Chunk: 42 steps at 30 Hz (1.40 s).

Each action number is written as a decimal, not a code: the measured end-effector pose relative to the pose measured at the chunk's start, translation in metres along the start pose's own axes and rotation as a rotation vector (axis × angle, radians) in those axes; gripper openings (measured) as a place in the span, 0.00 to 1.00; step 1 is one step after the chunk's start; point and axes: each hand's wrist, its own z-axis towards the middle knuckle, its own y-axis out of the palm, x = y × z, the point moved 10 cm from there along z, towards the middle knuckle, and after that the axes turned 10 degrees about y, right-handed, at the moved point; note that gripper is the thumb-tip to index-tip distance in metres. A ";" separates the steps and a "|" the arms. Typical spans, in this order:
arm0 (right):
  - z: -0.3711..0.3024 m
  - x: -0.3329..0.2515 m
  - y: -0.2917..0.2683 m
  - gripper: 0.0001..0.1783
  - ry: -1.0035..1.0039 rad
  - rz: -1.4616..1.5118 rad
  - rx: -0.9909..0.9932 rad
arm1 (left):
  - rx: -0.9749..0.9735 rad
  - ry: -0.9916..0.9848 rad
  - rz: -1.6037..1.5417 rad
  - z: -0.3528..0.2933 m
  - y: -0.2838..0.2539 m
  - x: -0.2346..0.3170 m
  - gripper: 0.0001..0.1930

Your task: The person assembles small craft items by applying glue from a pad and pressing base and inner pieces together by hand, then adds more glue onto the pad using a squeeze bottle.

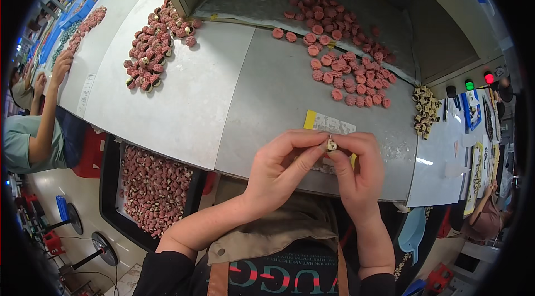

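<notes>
Close together over the front of the grey table, my left hand and my right hand pinch a small cream-and-dark piece between thumbs and fingertips. Fingers hide most of that piece. Beneath them lies a white sheet with a yellow edge, partly covered by my hands. Farther back, a spread of pink ridged cup-shaped pieces reaches onto the raised shelf. At the right edge sits a heap of small cream-and-dark blocks.
Pink-and-dark pieces are heaped on the white left section. Below, a black bin holds many pink-and-cream pieces. A person in a green shirt works at left; another sleeve shows at right. A blue scoop hangs low right.
</notes>
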 end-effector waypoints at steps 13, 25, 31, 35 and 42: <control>-0.008 -0.013 -0.009 0.17 -0.075 -0.142 -0.006 | -0.121 -0.302 -0.075 -0.004 0.010 -0.010 0.19; -0.023 0.008 -0.001 0.24 -0.208 -0.180 -0.020 | -0.214 0.036 0.364 -0.008 0.020 -0.002 0.29; -0.024 0.003 -0.010 0.24 -0.229 -0.209 0.047 | -0.240 0.152 0.474 -0.005 0.033 0.005 0.26; -0.019 0.007 -0.007 0.20 -0.180 -0.174 -0.016 | -0.190 0.032 0.366 -0.004 0.024 -0.003 0.24; -0.012 0.059 -0.106 0.12 0.039 -0.526 0.190 | -0.387 0.369 1.420 0.058 -0.032 0.038 0.15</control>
